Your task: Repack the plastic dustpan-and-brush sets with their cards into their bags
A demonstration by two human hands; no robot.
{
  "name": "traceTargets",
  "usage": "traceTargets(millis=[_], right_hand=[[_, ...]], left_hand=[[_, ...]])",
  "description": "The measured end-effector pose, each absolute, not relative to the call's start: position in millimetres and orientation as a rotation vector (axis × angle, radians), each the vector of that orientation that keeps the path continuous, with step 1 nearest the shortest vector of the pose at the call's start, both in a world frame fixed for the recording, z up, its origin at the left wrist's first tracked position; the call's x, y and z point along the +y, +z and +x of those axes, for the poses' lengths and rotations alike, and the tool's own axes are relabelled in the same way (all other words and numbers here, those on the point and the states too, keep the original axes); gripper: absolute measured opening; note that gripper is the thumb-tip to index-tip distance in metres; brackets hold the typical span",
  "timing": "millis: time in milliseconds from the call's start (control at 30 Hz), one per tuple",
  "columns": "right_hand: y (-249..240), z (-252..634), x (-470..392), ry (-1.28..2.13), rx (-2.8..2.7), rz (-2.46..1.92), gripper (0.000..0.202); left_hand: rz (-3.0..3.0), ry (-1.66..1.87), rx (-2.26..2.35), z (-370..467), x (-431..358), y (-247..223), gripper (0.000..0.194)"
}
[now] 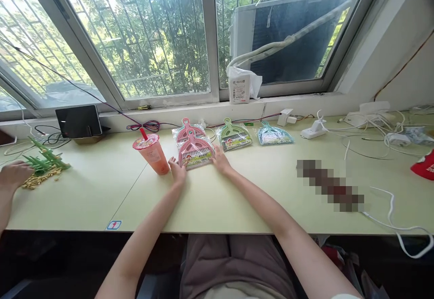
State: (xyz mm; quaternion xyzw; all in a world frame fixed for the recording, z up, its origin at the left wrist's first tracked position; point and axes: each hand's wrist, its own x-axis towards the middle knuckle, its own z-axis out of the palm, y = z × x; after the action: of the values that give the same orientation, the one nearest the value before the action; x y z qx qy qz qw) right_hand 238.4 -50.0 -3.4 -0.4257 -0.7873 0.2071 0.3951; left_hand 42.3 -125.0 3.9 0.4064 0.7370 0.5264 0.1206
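Brown trousers (237, 263) sit nearest, below the table (251, 208). On it, the left hand (177, 172) and right hand (222, 159) grasp opposite edges of the front pink pack (195, 150), which partly hides the rear pink pack (181, 133). Its slick wrapping could slip from their grip; a leftward swing could topple the cup (153, 154) beside the left hand. Some fingertips are hidden; another person's hand (15, 175) shows, its arm cut off; a pixelated patch (330, 187) is unreadable.
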Motion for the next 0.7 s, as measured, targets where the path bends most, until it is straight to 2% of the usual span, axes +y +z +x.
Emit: traceTargets(millis=[133, 367, 467, 533, 600, 700], right_hand=[[-7, 232, -43, 0.574, -1.99, -1.156, 0.063], [4, 219, -40, 0.336, -2.085, -1.319, 0.057], [5, 218, -41, 0.252, -2.134, -1.376, 0.057], [5, 219, -41, 0.247, -2.145, -1.385, 0.058], [4, 220, -41, 0.255, -2.152, -1.368, 0.056], [4, 223, -40, 0.238, -2.157, -1.327, 0.053]], left_hand=[[1.215, 1.513, 2.115, 46, -109, 9, 0.057], [1.257, 1.494, 2.242, 52, -94, 15, 0.058], [1.545, 1.586, 2.302, 68, -99, 19, 0.059], [1.921, 1.521, 2.127, 87, -103, 23, 0.051], [2.23, 1.293, 1.804, 107, -103, 26, 0.037], [2.235, 1.145, 1.69, 122, -95, 27, 0.022]])
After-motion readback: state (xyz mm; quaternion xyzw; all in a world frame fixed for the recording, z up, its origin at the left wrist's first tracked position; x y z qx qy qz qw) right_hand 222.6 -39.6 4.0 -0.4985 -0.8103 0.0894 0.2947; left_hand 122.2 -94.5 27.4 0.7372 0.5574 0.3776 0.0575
